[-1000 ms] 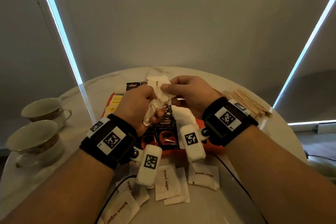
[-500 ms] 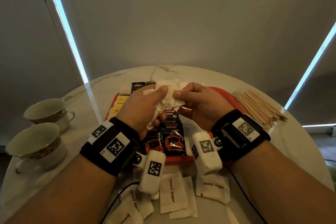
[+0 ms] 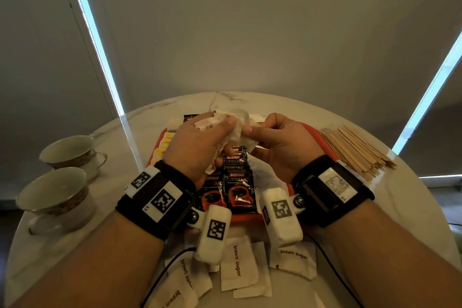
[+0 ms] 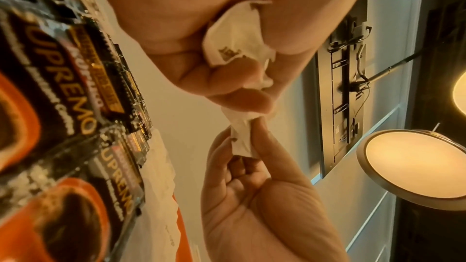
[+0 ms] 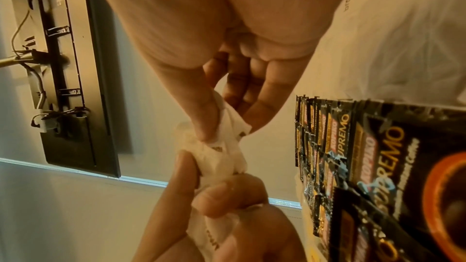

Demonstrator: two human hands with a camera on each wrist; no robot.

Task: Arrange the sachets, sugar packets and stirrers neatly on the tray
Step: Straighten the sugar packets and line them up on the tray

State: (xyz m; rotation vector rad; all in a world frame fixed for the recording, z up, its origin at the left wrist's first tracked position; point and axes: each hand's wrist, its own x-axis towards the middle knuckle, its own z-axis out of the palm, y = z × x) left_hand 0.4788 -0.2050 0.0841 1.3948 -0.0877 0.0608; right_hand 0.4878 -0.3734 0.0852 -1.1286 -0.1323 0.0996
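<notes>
Above the tray (image 3: 310,127), both hands (image 3: 197,142) pinch sugar packets (image 3: 235,130).

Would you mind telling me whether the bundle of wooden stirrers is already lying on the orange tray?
No, the bundle of wooden stirrers lies on the white marble table, to the right of the orange tray.

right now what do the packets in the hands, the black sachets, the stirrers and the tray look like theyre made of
Sugar packets: matte white paper, seemingly; they crumple softly in both hands.
Black sachets: glossy foil or plastic film, judging by glare and serrated edges.
Stirrers: pale, flat, unfinished wood by the look.
Tray: smooth orange-red, probably plastic; hard to confirm.
</notes>
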